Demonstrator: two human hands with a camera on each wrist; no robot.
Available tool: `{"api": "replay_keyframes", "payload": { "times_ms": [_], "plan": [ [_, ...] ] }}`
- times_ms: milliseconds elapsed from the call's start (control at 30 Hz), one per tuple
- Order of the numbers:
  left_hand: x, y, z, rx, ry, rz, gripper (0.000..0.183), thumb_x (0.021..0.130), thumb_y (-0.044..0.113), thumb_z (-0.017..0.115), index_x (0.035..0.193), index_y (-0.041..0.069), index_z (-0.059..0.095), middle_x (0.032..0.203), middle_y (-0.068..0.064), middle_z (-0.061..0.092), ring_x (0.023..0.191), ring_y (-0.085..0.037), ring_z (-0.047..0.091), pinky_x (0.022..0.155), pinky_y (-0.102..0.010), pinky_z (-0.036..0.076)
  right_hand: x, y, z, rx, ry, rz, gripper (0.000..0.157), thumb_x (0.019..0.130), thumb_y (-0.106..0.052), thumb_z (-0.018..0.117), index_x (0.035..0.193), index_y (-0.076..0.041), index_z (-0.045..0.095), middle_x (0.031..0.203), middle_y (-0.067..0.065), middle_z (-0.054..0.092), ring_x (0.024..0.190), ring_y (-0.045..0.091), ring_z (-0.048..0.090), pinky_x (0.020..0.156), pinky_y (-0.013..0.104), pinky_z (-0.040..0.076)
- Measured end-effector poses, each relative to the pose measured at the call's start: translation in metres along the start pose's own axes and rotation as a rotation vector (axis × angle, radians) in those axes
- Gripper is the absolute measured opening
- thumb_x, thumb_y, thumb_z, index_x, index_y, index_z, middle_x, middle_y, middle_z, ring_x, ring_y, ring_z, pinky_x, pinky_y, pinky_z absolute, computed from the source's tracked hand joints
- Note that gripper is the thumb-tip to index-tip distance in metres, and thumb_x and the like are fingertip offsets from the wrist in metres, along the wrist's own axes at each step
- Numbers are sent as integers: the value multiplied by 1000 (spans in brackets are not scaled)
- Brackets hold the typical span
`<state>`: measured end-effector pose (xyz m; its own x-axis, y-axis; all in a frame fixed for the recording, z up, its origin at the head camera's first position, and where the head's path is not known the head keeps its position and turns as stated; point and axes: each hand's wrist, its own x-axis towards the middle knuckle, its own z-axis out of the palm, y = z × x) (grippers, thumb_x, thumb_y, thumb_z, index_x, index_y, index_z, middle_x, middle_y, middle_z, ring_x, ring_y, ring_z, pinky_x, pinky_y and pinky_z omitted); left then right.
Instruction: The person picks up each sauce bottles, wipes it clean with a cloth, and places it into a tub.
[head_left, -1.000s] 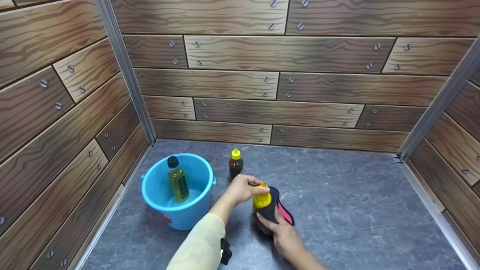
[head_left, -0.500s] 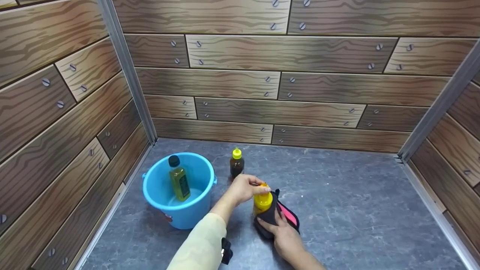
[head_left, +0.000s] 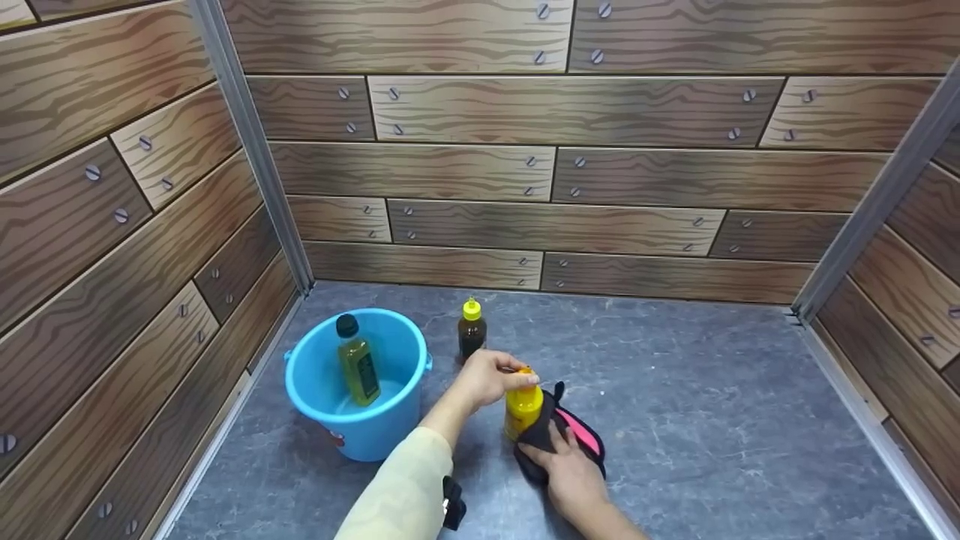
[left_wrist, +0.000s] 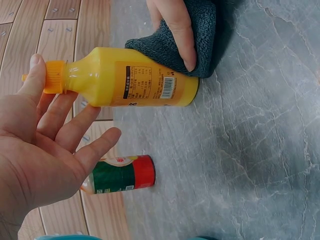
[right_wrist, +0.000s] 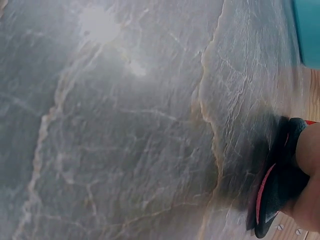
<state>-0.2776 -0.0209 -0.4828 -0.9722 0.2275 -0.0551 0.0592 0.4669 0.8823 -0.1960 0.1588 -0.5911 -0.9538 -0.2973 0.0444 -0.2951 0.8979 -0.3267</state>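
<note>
An upright yellow squeeze bottle point(head_left: 523, 412) stands on the grey marbled surface. My left hand point(head_left: 484, 380) pinches its orange-yellow cap between thumb and fingers; in the left wrist view the remaining fingers spread out behind the neck. On the bottle's right, my right hand point(head_left: 576, 480) holds a dark cloth pad point(left_wrist: 165, 50) against the lower side. That pad has a terry face, a pink reverse with black edging, and a small loop at its top. In the right wrist view only part of the right hand and the pad's edge point(right_wrist: 272, 200) show.
A blue bucket point(head_left: 367, 435) stands at the left, with an olive-green bottle point(head_left: 360, 371) with a black cap leaning inside. Behind my left hand is a dark sauce bottle point(head_left: 472, 334) with a yellow nozzle cap. Wood-print walls point(head_left: 465, 169) enclose the back and sides.
My right hand has slid the pad around and down the bottle's right side, uncovering more of the yellow body. The pad's pink side has swung outward. My left hand stays on the cap.
</note>
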Motion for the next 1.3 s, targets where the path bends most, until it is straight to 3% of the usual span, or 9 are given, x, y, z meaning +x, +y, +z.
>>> {"api": "replay_keyframes", "payload": {
  "times_ms": [367, 733, 1100, 1300],
  "plan": [
    [0, 1, 6, 19, 14, -12, 26, 93, 32, 84, 109, 11, 83, 106, -1, 78, 96, -17, 71, 92, -38, 60, -6, 9, -1, -45, 35, 45, 62, 88, 9, 68, 131, -34, 77, 154, 27, 53, 137, 58, 48, 91, 69, 55],
    [-1, 3, 9, 0, -6, -26, 22, 96, 28, 82, 109, 11, 83, 106, 0, 77, 98, -17, 71, 92, -39, 60, -10, 30, -14, 32, 68, 174, 75, 79, 17, 64, 139, -27, 73, 157, 33, 45, 138, 62, 44, 102, 71, 47],
    [1, 2, 0, -23, -62, 4, 20, 97, 25, 81, 111, 10, 83, 109, -2, 77, 100, -18, 71, 94, -41, 59, -27, 36, -22, 102, 282, 108, 67, 84, 11, 60, 138, -27, 74, 153, 30, 52, 130, 49, 59, 93, 60, 56],
    [0, 1, -5, -30, -128, 14, 24, 101, 25, 77, 118, 10, 81, 117, -4, 76, 107, -21, 70, 100, -45, 57, -31, 32, -28, 131, 290, 116, 68, 85, 11, 60, 140, -28, 72, 155, 29, 51, 133, 48, 57, 96, 59, 55]
  ]
}}
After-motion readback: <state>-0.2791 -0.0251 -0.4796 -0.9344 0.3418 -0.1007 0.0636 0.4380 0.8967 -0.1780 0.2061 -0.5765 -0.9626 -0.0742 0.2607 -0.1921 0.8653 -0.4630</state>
